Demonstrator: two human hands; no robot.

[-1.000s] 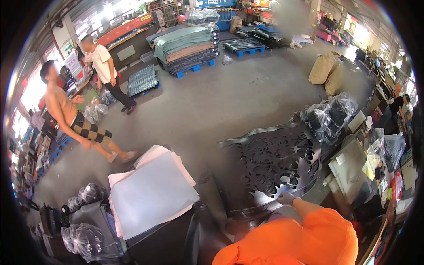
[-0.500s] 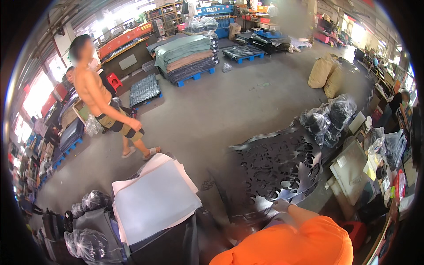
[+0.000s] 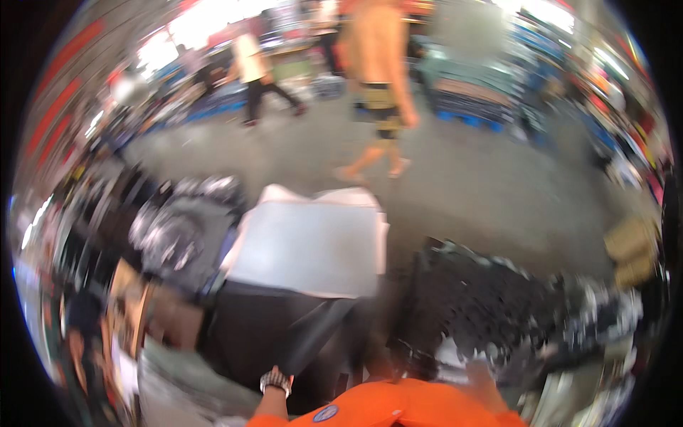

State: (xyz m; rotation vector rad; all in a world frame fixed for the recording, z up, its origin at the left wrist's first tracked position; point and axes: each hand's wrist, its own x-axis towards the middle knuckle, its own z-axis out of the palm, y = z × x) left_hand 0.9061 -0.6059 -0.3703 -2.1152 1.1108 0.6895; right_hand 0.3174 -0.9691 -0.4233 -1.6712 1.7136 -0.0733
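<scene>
My left hand (image 3: 282, 371), with a patterned band (image 3: 276, 382) round its wrist, is low in the view at the near edge of a black sheet (image 3: 274, 327). Its fingers are too small and blurred to read. Smeared by motion, my right hand (image 3: 481, 371) is beside the near edge of a stack of black cut-out sheets (image 3: 477, 299) full of holes. Whether it touches them I cannot tell. Beyond the black sheet lies a pale grey sheet (image 3: 309, 245) on pink sheets (image 3: 382, 242) with curling edges.
Plastic-wrapped black bundles (image 3: 171, 238) stand at the left. Brown sacks (image 3: 632, 249) and clear bags (image 3: 605, 313) are at the right. A shirtless person (image 3: 380, 78) and a person in a light top (image 3: 250, 60) walk on the grey floor (image 3: 491, 192). Stacked sheets (image 3: 469, 92) rest on blue pallets beyond.
My view has swung left and blurred. My left hand has come into view. The shirtless person now appears near the top middle, and another walking person shows at the left.
</scene>
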